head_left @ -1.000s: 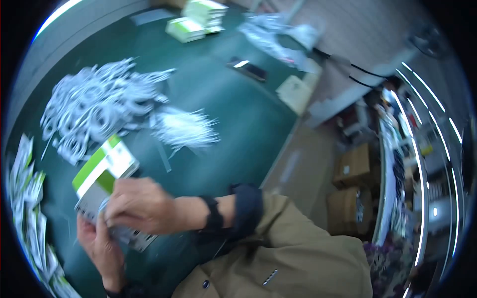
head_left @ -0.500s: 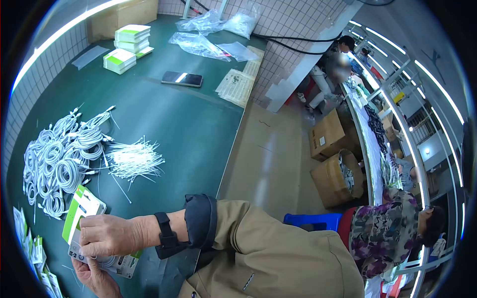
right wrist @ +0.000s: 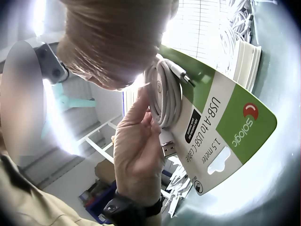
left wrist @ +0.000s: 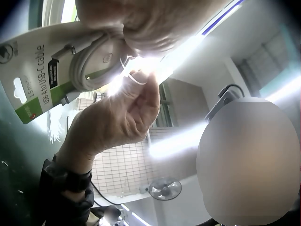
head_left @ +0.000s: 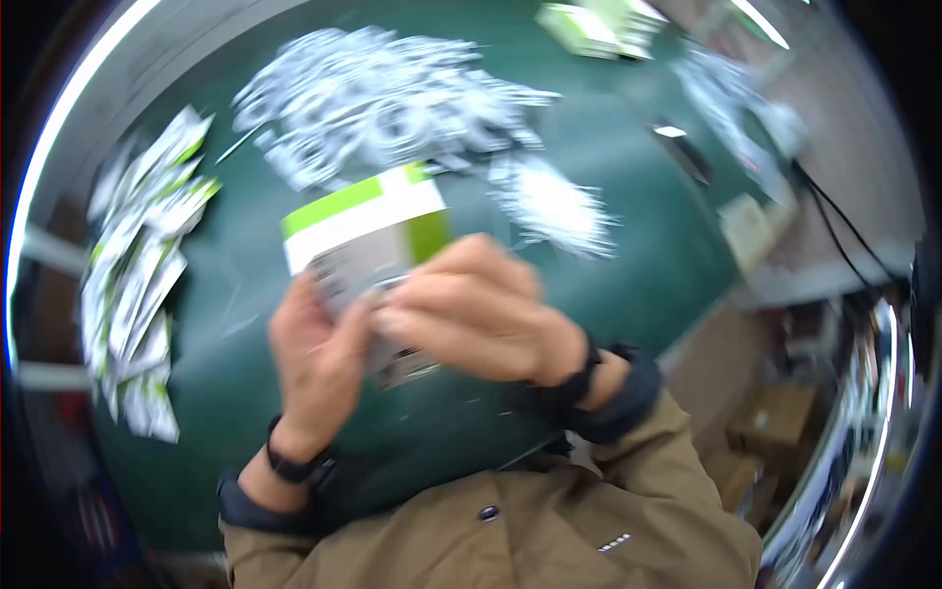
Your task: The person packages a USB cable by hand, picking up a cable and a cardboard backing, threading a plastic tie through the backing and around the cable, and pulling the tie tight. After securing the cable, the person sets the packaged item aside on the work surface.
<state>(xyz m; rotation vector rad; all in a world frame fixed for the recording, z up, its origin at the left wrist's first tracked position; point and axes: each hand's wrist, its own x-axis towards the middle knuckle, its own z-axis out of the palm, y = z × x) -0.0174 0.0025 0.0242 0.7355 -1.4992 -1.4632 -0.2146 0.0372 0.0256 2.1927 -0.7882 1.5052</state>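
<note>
A green, white and grey packaging card [head_left: 363,236] is held up before the body, blurred in the head view. My left hand [head_left: 319,358] grips its lower left edge between thumb and fingers. From the right, my right hand [head_left: 486,319] meets the card with bent fingers near the left thumb. The right wrist view shows a grey coiled USB cable [right wrist: 162,96] lying against the card, the left hand [right wrist: 138,153] pinching beside it. In the left wrist view a thin white tie [left wrist: 134,79] loops at the pinched fingertips of the right hand [left wrist: 113,115].
Behind the card lies a heap of coiled cables [head_left: 383,108], with a bunch of white ties [head_left: 559,211] to its right. Carded packs [head_left: 147,285] are piled at left. Stacked cards [head_left: 599,29], a phone [head_left: 682,152] and plastic bags [head_left: 731,108] sit farther back.
The head view has turned, so the table's things appear shifted right. Both hands and the card now show nearer the middle. The left hand is more fully visible, and still holds the card.
</note>
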